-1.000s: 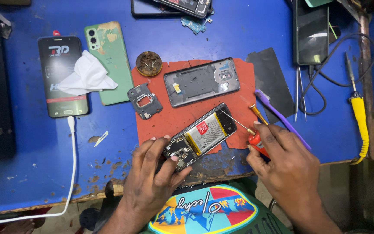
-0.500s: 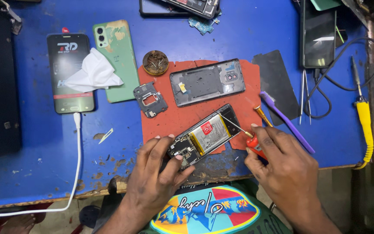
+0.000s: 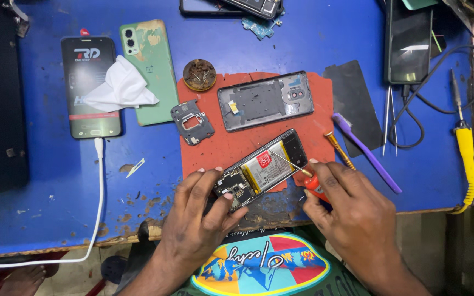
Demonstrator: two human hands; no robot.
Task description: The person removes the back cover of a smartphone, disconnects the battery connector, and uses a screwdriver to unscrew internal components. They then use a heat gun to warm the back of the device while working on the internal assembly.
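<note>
Head view, going left to right: far out beyond the left hand (image 3: 201, 219) a dark phone (image 3: 90, 87) lies screen up with a white cable (image 3: 99, 181) plugged into its near end, and a crumpled white tissue (image 3: 120, 90) rests across it and the green phone back cover (image 3: 149, 71) just beside it. Ahead of the left hand's fingers sit a small dark camera bracket (image 3: 192, 121) and, farther off, a round brown dish (image 3: 199, 74), both at the edge of the red mat (image 3: 220, 148). The left hand is curled, fingers pinching the near end of the opened phone (image 3: 261, 169), which lies tilted on the mat between the two hands with its battery and board exposed. Beyond it, away from both hands, lies a grey phone frame (image 3: 264, 100). The right hand (image 3: 352, 216) is closed around a red-handled screwdriver (image 3: 309, 178), whose thin shaft reaches onto the opened phone's battery area. Just past the right hand's fingertips lie a yellow-handled screwdriver (image 3: 339, 149) and a purple brush (image 3: 366, 152); farther right are tweezers (image 3: 388, 120) and a yellow soldering iron (image 3: 464, 148) on the blue table (image 3: 56, 219).
</note>
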